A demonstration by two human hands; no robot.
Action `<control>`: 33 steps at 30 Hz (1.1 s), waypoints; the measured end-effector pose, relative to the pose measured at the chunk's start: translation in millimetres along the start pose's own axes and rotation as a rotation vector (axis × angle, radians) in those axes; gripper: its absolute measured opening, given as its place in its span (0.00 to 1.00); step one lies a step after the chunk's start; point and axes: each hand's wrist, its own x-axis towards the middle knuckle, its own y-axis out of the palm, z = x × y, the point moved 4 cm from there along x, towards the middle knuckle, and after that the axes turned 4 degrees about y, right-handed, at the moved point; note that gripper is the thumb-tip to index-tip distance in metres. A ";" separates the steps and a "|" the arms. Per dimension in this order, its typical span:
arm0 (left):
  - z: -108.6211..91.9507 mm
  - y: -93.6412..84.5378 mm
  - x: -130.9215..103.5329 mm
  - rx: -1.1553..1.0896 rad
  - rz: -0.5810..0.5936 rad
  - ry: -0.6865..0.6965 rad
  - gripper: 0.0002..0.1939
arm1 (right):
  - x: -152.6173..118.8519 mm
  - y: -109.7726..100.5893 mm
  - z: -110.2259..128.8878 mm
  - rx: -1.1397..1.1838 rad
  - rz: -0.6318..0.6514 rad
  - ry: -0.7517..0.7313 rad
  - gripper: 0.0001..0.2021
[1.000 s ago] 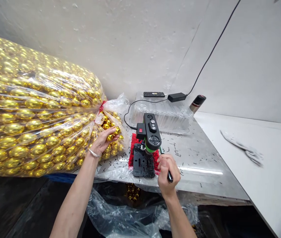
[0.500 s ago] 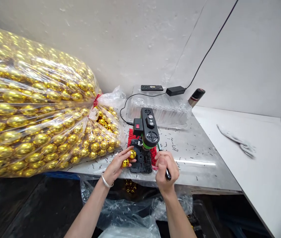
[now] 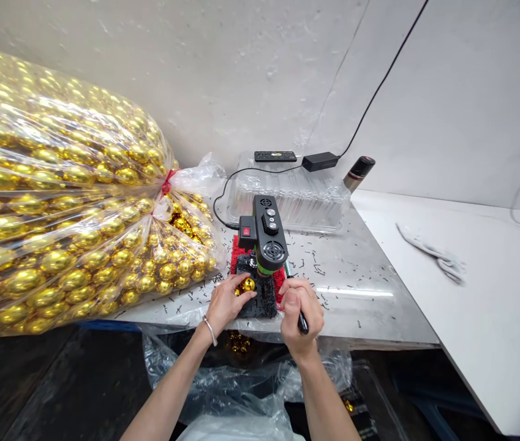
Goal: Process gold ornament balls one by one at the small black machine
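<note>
Gold balls (image 3: pixel 248 284) are between the fingers and thumb of my left hand (image 3: pixel 229 300), close to the head of a small black and green machine (image 3: pixel 271 236). How many balls it holds is partly hidden. Below the machine head lies a black base plate (image 3: pixel 266 303), on a red mat (image 3: pixel 278 283). On the right side, my right hand (image 3: pixel 302 312) is wrapped round the black-gripped lever (image 3: pixel 303 323) of the machine.
A large clear bag of gold balls (image 3: pixel 67 233) fills the left. Behind the machine are a clear plastic box (image 3: pixel 296 199), a remote (image 3: pixel 275 156), a power adapter (image 3: pixel 320 162) and a spray can (image 3: pixel 359 173). Gloves (image 3: pixel 432 251) lie right. Black shreds litter the metal table (image 3: pixel 356 306).
My left hand has turned its fingers inward over the base plate, bringing the gold balls nearer the machine head. My right hand stays on the lever. The whole view has shifted slightly.
</note>
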 end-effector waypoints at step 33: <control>-16.4 13.7 9.3 0.376 0.143 0.081 0.19 | -43.9 17.6 -42.0 0.013 -0.070 -0.103 0.15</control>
